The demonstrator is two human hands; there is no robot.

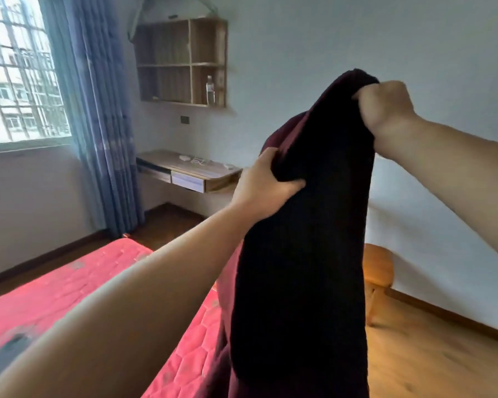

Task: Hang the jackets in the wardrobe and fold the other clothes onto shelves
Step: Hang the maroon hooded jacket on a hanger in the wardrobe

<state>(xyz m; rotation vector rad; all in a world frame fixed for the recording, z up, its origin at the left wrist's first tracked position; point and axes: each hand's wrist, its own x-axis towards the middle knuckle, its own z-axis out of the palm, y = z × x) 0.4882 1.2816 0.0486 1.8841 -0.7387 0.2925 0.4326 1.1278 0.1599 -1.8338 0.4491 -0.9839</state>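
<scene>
The dark maroon knitted garment (299,225) hangs in the air above the near right edge of the bed with its red quilted cover (69,285), its lower folds trailing down past that edge and out of sight. The right hand (385,107) is raised high, its grip a closed fist bunching the top edge of the cloth; the left hand (266,185) sits lower, fingers and thumb curled round a fold along the garment's left side. The cloth is doubled over itself, so it is hard to tell a collar from a hem or a sleeve, and I cannot tell whether this is a jacket or a piece for folding. The main risk, as I judge it, is that both holds are on gathered fabric rather than true corners: spreading the hands from here could twist the piece and give a crooked fold. The heavy knit could also slide out of the left grip and sag towards the wooden floor (429,354) at the bed's right side. The wall-mounted wooden desk (190,170) and open wooden wall shelf (181,63) stand well apart.
</scene>
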